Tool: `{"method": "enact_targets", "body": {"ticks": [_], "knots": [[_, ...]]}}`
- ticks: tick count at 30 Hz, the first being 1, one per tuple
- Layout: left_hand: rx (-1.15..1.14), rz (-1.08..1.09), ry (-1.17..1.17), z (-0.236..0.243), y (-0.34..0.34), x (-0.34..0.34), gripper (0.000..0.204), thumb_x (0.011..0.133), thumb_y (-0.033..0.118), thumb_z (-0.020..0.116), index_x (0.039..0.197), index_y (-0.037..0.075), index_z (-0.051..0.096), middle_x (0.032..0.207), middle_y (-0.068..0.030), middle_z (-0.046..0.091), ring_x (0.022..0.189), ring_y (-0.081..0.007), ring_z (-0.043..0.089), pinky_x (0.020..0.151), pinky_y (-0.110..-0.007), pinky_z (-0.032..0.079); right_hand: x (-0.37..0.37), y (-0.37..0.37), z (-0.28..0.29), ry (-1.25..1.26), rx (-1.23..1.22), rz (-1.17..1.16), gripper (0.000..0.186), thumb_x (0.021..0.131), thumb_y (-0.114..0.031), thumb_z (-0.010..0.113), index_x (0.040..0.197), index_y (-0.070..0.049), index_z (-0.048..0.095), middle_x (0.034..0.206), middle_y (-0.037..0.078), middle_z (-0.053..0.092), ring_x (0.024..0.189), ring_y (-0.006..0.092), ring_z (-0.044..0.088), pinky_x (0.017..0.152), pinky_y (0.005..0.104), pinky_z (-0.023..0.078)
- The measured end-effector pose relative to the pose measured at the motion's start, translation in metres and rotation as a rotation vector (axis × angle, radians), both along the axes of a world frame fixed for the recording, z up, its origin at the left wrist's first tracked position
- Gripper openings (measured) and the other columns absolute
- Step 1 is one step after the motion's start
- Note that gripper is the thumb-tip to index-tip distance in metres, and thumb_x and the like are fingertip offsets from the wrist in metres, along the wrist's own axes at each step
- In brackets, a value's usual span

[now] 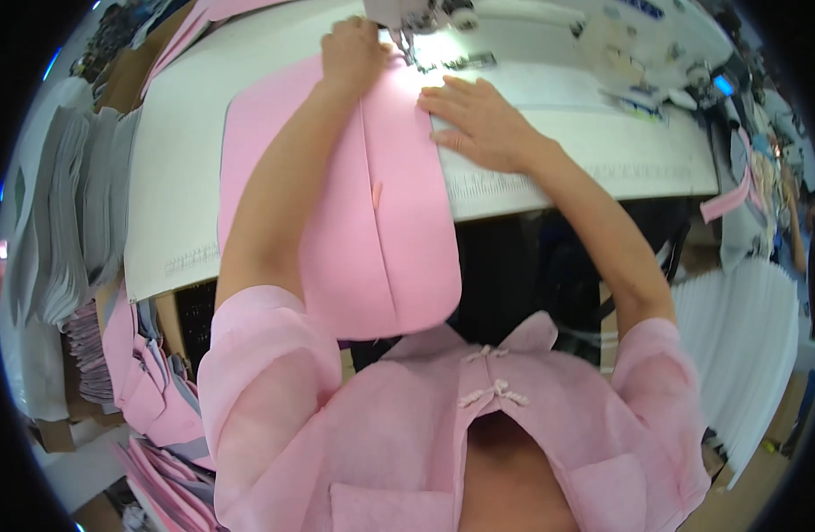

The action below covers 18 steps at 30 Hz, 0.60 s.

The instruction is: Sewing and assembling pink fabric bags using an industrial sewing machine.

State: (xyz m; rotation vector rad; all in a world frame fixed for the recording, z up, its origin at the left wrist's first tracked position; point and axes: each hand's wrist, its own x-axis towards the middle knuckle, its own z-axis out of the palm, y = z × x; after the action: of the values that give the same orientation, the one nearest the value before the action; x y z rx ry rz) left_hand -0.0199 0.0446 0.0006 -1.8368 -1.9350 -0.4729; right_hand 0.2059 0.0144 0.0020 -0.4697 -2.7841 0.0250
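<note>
A large pink fabric panel (pixel 416 230) with rounded corners lies on the white sewing table (pixel 567 133), its near end hanging over the front edge toward me. Down its length runs a seam-like line with a small pink tab (pixel 376 195) on it. The panel's far end reaches the lit needle area of a sewing machine (pixel 416 16). Just left of the presser foot (pixel 407 51), my left hand (pixel 352 55) has its fingers curled down on the panel; the fingertips are partly hidden. My right hand (pixel 483 120) rests flat, fingers outstretched, at the panel's right edge.
Grey sheets (pixel 62 213) are stacked at the left, above pink and grey pieces (pixel 150 381). A tall white stack (pixel 744 337) stands at the right. A small metal attachment (pixel 474 61) sits right of the needle; a blue-lit display (pixel 723 85) is farther right.
</note>
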Motion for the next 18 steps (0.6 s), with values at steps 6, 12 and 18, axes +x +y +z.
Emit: {"method": "enact_targets", "body": {"ticks": [6,12,18], "knots": [[-0.299,-0.468,-0.046,0.029,-0.173,0.063,0.076,0.069,0.050,0.060,0.128,0.009,0.035,0.133,-0.0133,0.033,0.124,-0.0356,0.026,0.089,-0.061,0.024,0.076,-0.086,-0.013,0.498,-0.140,0.094,0.020,0.070,-0.010,0.062,0.088,-0.004,0.056,0.074,0.010,0.054,0.071,0.0277,0.052,0.062,0.0355,0.042],[-0.488,-0.499,0.035,0.015,-0.286,0.107,0.073,0.064,0.034,0.065,0.128,0.016,0.037,0.137,-0.0137,0.026,0.126,-0.0351,0.022,0.086,-0.068,0.014,0.066,-0.148,-0.068,0.534,-0.754,-0.123,0.055,0.070,-0.015,0.065,0.118,-0.001,0.044,0.108,0.016,0.052,0.099,0.0292,0.050,0.085,0.0342,0.040],[-0.233,-0.370,0.133,0.000,-0.283,0.108,0.046,0.073,0.006,0.047,0.118,0.016,0.049,0.124,-0.0084,0.046,0.115,-0.0250,0.043,0.085,-0.062,0.023,0.022,-0.158,-0.085,0.851,-1.368,-0.062,0.044,0.075,-0.017,0.061,0.112,0.003,0.048,0.106,0.013,0.056,0.090,0.0180,0.054,0.077,0.0286,0.044]]}}
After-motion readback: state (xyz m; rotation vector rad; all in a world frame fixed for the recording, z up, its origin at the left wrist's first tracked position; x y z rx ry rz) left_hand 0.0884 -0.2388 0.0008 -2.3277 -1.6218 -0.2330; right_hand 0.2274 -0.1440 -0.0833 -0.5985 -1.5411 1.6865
